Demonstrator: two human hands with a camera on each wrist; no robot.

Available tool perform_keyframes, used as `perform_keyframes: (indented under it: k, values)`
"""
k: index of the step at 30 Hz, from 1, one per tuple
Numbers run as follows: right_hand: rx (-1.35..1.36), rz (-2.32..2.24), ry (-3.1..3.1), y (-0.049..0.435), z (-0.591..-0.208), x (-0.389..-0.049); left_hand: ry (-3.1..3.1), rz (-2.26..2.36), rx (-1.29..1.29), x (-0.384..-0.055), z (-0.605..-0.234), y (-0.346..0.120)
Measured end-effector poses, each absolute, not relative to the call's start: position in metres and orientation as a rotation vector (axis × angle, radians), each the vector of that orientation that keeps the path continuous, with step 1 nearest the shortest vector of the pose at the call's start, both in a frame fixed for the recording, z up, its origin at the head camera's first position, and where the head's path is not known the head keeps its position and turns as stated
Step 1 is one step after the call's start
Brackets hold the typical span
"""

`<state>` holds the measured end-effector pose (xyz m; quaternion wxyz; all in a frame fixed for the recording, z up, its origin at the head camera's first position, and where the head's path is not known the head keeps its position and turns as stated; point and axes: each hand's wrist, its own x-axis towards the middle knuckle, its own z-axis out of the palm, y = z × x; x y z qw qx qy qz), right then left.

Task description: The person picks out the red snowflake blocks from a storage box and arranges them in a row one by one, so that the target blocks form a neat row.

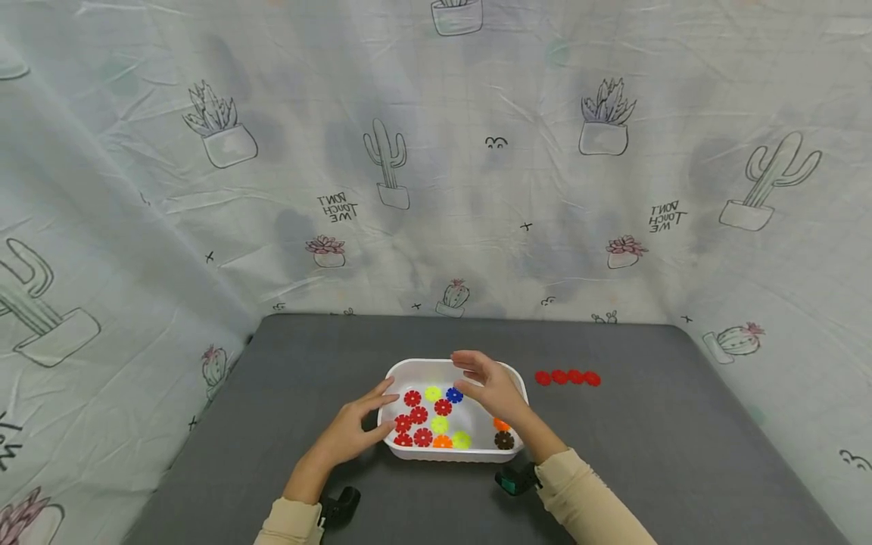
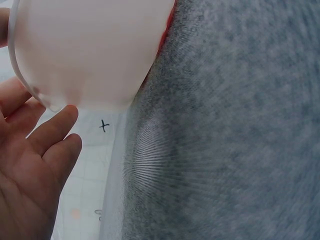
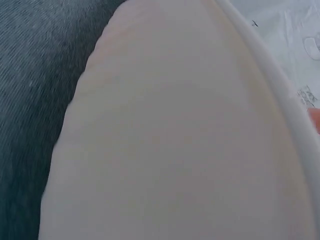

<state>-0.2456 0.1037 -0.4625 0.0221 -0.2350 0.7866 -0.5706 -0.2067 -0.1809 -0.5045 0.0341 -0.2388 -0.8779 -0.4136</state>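
Observation:
A white plastic basin [image 1: 477, 428] holds several notched, snowflake-shaped discs: red ones [image 1: 418, 415], yellow-green ones [image 1: 440, 425], orange ones [image 1: 442, 442], one blue [image 1: 454, 395] and one dark brown [image 1: 504, 440]. At the basin's left side is my left hand [image 1: 346, 433], its fingers spread and loosely bent about the rim. The left wrist view has its fingertips [image 2: 65, 117] by the basin's outer wall. Over the right part of the basin hovers my right hand [image 1: 493, 387], fingers extended, with nothing visible in it. The basin wall [image 3: 165, 125] fills most of the right wrist view.
Right of the basin, several red discs [image 1: 568, 377] lie in a row on the dark grey tabletop [image 1: 327, 348]. Behind and beside the table hangs a pale cloth [image 1: 450, 189] printed with cacti. A black device is strapped at each wrist.

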Motion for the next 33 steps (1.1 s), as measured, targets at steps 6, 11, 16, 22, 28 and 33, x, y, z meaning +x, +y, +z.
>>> perform_keyframes:
  k: [6, 11, 16, 22, 28, 33]
  values:
    - [-0.681, -1.730, 2.414, 0.087, -0.471, -0.255, -2.703, -1.278, -0.744, -0.208, -0.504, -0.180]
    - [-0.612, -1.665, 2.405, 0.082, -0.481, -0.261, -2.718, -1.273, -0.744, -0.209, -0.504, -0.179]
    - [-0.627, -1.571, 2.424, 0.081, -0.484, -0.261, -2.716, -1.284, -0.738, -0.209, -0.504, -0.181]
    - [-0.576, -1.382, 2.508, 0.078, -0.492, -0.264, -2.721, -1.294, -0.712, -0.209, -0.506, -0.181]
    - [-0.519, -1.280, 2.542, 0.075, -0.495, -0.264, -2.710, -1.289, -0.705, -0.209, -0.508, -0.180]
    - [-0.545, -1.228, 2.568, 0.075, -0.498, -0.264, -2.722, -1.282, -0.696, -0.209, -0.507, -0.180]
